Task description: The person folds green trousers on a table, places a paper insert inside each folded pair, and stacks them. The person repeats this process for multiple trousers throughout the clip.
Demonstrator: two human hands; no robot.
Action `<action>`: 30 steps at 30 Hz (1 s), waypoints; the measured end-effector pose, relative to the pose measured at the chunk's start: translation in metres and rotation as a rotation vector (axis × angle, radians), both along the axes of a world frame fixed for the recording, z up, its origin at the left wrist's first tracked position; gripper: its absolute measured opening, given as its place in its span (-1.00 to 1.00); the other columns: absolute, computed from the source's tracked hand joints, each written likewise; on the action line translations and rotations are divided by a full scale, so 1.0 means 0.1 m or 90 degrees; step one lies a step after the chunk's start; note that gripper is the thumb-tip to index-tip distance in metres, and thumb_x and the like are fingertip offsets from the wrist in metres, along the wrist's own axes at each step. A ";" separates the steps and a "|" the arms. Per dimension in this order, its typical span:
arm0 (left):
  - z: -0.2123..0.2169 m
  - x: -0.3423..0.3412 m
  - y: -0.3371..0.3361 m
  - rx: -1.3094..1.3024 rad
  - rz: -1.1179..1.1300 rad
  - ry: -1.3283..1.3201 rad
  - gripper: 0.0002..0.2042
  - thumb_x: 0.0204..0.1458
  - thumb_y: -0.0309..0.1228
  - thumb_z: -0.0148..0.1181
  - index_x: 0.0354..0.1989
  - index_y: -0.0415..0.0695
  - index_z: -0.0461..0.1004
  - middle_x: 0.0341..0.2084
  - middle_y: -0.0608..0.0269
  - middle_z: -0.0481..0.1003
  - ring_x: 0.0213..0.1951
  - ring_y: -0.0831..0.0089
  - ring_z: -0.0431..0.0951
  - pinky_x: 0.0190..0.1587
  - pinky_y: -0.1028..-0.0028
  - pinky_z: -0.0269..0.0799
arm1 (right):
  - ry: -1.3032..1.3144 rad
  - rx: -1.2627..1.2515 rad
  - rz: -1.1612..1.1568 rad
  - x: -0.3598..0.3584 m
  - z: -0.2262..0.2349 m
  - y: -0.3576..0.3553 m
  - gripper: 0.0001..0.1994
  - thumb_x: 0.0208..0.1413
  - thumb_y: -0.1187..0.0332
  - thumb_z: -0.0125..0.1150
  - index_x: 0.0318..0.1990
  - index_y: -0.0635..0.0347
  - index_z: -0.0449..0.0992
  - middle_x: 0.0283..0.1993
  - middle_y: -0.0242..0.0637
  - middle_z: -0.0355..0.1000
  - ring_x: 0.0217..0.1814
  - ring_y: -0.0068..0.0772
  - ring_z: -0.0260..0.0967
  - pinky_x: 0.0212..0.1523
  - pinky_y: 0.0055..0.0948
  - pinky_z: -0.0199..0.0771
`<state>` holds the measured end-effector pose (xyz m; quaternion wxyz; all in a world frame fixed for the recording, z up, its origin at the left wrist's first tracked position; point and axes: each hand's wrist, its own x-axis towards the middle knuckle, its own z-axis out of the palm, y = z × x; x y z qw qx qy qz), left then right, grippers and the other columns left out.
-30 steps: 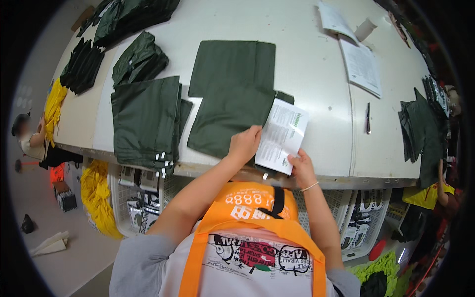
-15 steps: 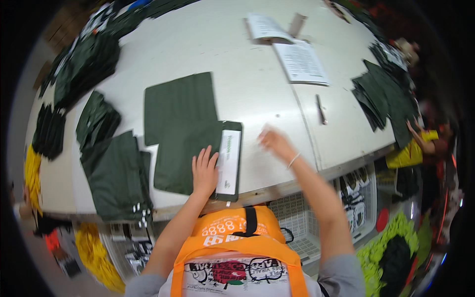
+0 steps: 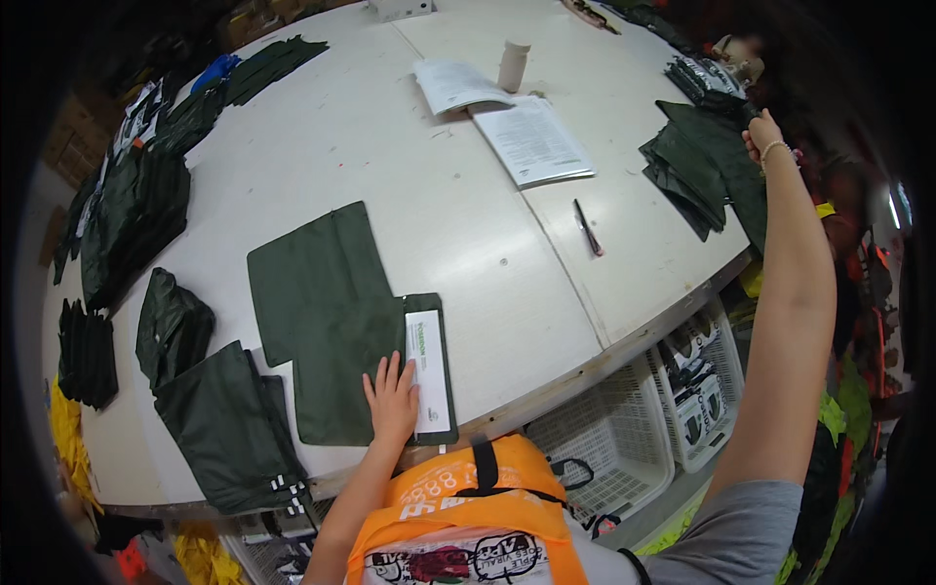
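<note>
My left hand [image 3: 395, 405] lies flat with fingers spread, on a folded dark green fabric piece [image 3: 331, 341] and against the edge of a white printed card [image 3: 427, 375]. The card rests on a narrow dark green pouch [image 3: 449, 419] along the fabric's right side. My right hand [image 3: 763, 135] reaches out to the far right, fingers closed, at the stack of dark green fabric pieces [image 3: 697, 151]. A dark bit shows at its fingertips, but I cannot make out what it is. Packaged items [image 3: 704, 82] lie just beyond that hand.
Open booklets [image 3: 534, 141], a pale cup-like cylinder [image 3: 514, 66] and a pen [image 3: 588, 228] lie on the white table [image 3: 468, 263]. More dark green folded pieces [image 3: 229, 419] sit at left. White baskets [image 3: 614, 444] stand under the front edge; another person [image 3: 741, 54] is at far right.
My right hand has swung from beside the card out to the stack at far right. My left hand stays on the fabric. The view has shifted to the right.
</note>
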<state>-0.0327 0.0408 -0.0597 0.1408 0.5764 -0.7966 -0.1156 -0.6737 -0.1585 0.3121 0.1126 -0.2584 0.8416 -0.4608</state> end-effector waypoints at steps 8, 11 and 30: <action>0.05 -0.08 -0.08 0.000 -0.004 0.019 -0.56 0.06 -0.31 0.07 0.17 0.03 0.30 0.27 0.22 0.13 0.31 0.20 0.05 0.29 -0.09 -0.20 | 0.333 -0.002 0.041 -0.32 -0.44 -0.39 -0.46 0.03 0.34 -0.05 0.25 0.02 0.21 -0.24 -0.05 0.48 -0.26 -0.12 0.42 -0.24 -0.27 0.41; 0.04 -0.02 -0.01 0.011 0.019 0.016 -0.56 0.07 -0.32 0.07 0.17 0.03 0.30 0.27 0.20 0.13 0.31 0.18 0.05 0.28 -0.09 -0.19 | 0.531 0.023 0.272 0.95 -1.05 -0.32 -0.66 0.14 0.17 0.01 -0.08 0.22 0.49 -0.15 0.08 0.48 -0.07 0.01 0.45 -0.06 -0.21 0.43; -0.06 -0.01 0.03 -0.019 0.059 0.206 -0.44 -0.07 -0.62 -0.08 0.22 -0.25 0.18 0.23 0.03 0.20 0.30 0.21 0.12 0.31 -0.04 -0.26 | -0.459 0.142 0.560 4.72 -3.62 1.83 -0.77 0.05 0.43 0.20 -0.16 0.36 0.43 -0.48 -0.30 0.47 -0.51 -0.56 0.40 -0.48 -0.58 0.42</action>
